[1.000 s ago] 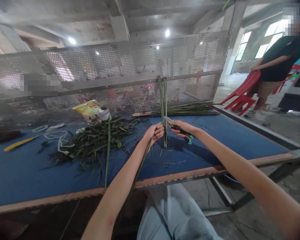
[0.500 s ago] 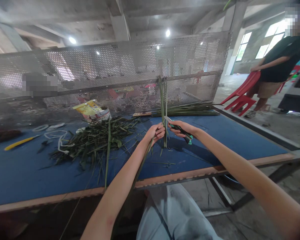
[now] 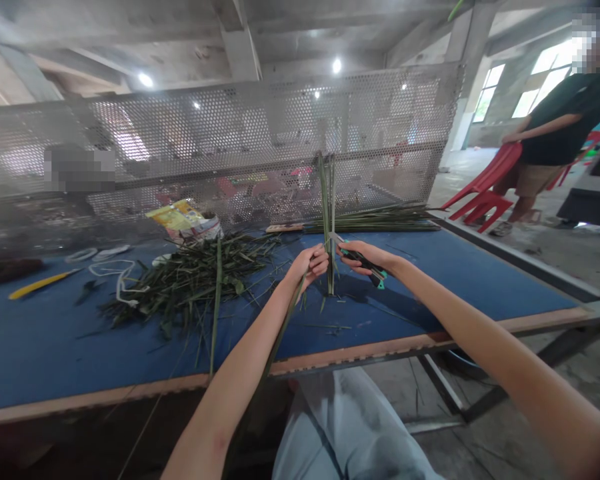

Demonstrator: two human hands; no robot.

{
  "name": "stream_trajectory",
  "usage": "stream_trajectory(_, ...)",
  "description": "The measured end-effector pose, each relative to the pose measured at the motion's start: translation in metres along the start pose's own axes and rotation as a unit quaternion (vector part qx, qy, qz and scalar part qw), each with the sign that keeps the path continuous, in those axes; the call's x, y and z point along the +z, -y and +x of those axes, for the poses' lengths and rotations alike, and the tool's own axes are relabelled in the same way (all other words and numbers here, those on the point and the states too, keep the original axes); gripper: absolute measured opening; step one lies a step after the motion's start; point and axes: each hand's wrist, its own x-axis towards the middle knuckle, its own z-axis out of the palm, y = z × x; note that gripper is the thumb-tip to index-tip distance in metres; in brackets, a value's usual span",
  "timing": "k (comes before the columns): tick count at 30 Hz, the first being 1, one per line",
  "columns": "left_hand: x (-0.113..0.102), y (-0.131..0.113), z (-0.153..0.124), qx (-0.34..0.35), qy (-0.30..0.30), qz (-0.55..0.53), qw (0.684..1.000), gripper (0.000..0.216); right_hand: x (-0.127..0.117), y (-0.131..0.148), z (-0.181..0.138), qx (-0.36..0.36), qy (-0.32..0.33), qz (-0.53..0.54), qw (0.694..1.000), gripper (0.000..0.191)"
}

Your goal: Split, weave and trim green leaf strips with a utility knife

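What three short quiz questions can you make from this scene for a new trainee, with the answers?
1. Which holds the scissors near the upright leaf strips: the left hand or the right hand?
2. True or false: the pile of green leaves lies on the blue table.
3. What colour is the plastic chair under the standing person's hand?

Key: 1. right hand; 2. true; 3. red.

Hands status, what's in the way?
Left hand gripping upright bundle of green leaf strips. Right hand holding green-handled scissors, blades at bundle. Leaf pile off left, not in the way.
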Motion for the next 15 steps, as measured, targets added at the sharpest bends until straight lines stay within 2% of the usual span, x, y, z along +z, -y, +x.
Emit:
stream_trajectory(3, -0.0001, -0.0015, -0.0001, -0.005, -0.017, -0.016, 1.0, 0.037, 0.001, -0.0007, 0.001, -0.001, -0.007, -0.006, 1.0, 0.027)
stream_trajectory(7, -0.0029, 0.0004, 0.0007, -0.011, -0.008, -0.008, 1.0, 0.035, 0.0022, -0.003, 0.0033, 0.004, -0.029, -0.011, 0.999, 0.026)
stream_trajectory(15, -0.0006, -0.0003, -0.0014, 0.0, -0.003, 0.005, 1.0, 0.037, 0.0005, -0.005, 0.0047, 0.006, -0.019, 0.002, 1.0, 0.025)
